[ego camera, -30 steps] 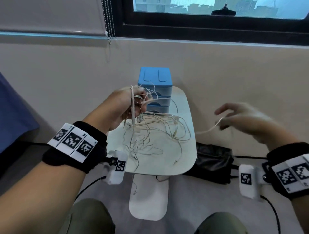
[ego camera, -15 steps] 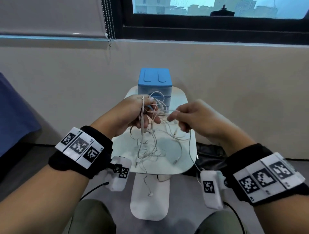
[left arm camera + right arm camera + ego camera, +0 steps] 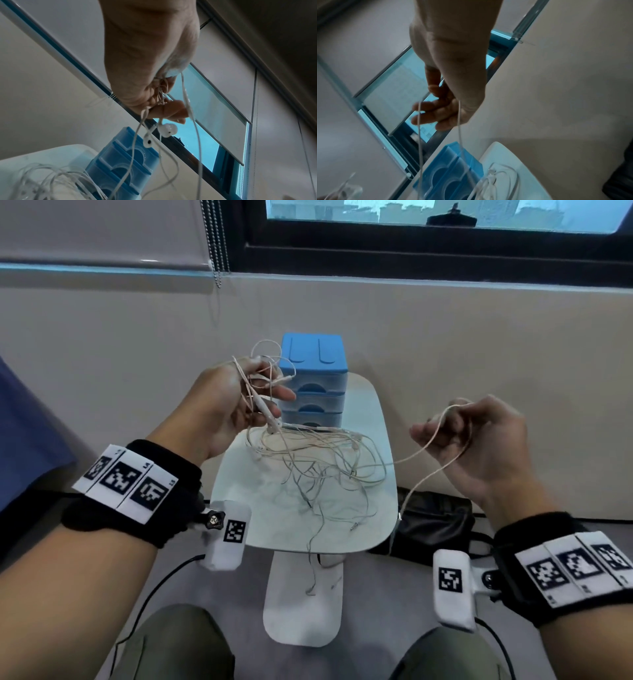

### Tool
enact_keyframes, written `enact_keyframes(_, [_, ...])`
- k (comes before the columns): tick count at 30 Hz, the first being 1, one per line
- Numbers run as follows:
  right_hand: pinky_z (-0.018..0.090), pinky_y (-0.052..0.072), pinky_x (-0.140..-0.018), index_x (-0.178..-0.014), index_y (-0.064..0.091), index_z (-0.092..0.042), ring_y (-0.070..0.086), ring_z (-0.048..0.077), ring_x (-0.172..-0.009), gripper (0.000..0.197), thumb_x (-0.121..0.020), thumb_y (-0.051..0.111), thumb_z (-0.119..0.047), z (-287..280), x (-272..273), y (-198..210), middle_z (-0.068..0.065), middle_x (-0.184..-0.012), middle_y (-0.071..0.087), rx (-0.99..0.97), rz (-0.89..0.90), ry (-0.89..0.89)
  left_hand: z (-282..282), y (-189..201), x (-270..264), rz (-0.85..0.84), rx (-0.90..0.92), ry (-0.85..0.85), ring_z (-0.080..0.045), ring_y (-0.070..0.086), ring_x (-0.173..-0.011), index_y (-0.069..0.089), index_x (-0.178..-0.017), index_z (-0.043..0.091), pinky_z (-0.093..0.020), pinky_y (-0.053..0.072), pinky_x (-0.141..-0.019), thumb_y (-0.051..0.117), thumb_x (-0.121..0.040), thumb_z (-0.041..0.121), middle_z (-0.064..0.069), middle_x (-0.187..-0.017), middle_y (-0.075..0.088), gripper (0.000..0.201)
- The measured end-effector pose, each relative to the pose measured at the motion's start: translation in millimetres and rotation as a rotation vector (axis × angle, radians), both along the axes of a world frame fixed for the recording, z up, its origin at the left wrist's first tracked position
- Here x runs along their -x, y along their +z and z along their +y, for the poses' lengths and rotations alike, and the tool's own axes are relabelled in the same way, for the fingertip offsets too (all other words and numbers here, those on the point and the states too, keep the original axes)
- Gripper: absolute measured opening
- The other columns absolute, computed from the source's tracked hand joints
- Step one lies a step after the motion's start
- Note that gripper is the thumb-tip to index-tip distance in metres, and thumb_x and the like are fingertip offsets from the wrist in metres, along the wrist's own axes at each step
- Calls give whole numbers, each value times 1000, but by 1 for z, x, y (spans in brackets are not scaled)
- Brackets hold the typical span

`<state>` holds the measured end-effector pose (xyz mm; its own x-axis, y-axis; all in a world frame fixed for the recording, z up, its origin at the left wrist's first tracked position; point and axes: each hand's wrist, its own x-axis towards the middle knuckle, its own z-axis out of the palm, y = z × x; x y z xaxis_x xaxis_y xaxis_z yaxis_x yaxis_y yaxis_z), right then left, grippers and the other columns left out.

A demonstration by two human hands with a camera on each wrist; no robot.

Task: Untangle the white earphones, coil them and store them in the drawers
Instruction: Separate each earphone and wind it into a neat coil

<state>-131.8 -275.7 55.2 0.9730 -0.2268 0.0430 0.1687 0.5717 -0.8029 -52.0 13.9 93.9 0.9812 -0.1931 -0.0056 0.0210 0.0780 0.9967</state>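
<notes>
Half a second on, my right hand point(image 3: 476, 440) has swung out and away from my left hand point(image 3: 233, 402), which it was nearly touching, drawing one strand of the white earphones point(image 3: 318, 460) clear of the knot. Nearest me, loose cable ends hang over the near edge of the small white table point(image 3: 380, 419), below and between both hands. The right hand's fingers curl round a loop of the freed strand; the right wrist view shows two runs of cable dropping from those fingers point(image 3: 428, 115). That strand stretches from the right hand across toward the tangle, its long axis roughly level and crosswise between the hands, sagging in the middle. The main tangle lies spread on the table just below the left hand, pointing no single way. The left hand is clenched on a raised bundle of cable with the inline remote point(image 3: 263, 409) slanting down from its fingers; the left wrist view shows two earbuds point(image 3: 167, 129) dangling just beneath the fist. Beyond the left hand's fingertips stands the blue drawer unit point(image 3: 313, 381), all drawers closed. I judge this as mid-untangling, coiling not begun. My next move calls for keeping the left grip as an anchor and drawing the freed strand farther out, gently, so no knot tightens.
</notes>
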Motion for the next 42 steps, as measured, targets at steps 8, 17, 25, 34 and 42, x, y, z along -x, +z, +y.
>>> enact_keyframes(8, [30, 43, -67, -87, 69, -13, 67, 22, -79, 8, -87, 62, -10, 24, -43, -36, 7, -91, 73, 918, 391, -99, -12, -4, 4, 37, 21, -29, -21, 66, -54, 59, -92, 12, -24, 51, -46, 37, -110, 28, -15, -76, 73, 32])
enact_keyframes(17, [10, 42, -65, -97, 74, -7, 58, 2, -77, 13, -91, 74, -18, 80, -12, -10, -4, -100, 69, 1139, -2, 460, -28, -3, 2, 33, 101, -36, -25, 72, -58, 59, -95, 5, -25, 57, -48, 35, -111, 24, -16, -70, 70, 34])
enact_keyframes(25, [35, 36, -85, -102, 75, -1, 60, 6, -89, 37, -73, 66, -21, 70, 6, 57, -3, -97, 72, 799, -86, 327, -4, -52, -20, 222, -11, 41, -27, 73, -58, 59, -104, 2, -29, 58, -49, 42, -108, 18, -19, -73, 72, 24])
enact_keyframes(34, [42, 32, -89, -70, 51, -24, 49, 16, -107, 15, -85, 51, -26, 32, 7, 110, -7, -97, 63, 435, -129, -35, 23, -83, -36, 344, 76, 158, -25, 73, -54, 53, -88, 7, -26, 57, -45, 40, -110, 23, -18, -67, 72, 30])
enact_keyframes(42, [38, 34, -85, -81, 56, -26, 53, 11, -99, 12, -71, 61, -28, -15, -10, 95, -14, -94, 66, 201, -75, -453, 47, -79, -46, 356, 229, 285, -23, 72, -54, 48, -84, 10, -26, 58, -47, 39, -110, 27, -17, -69, 73, 32])
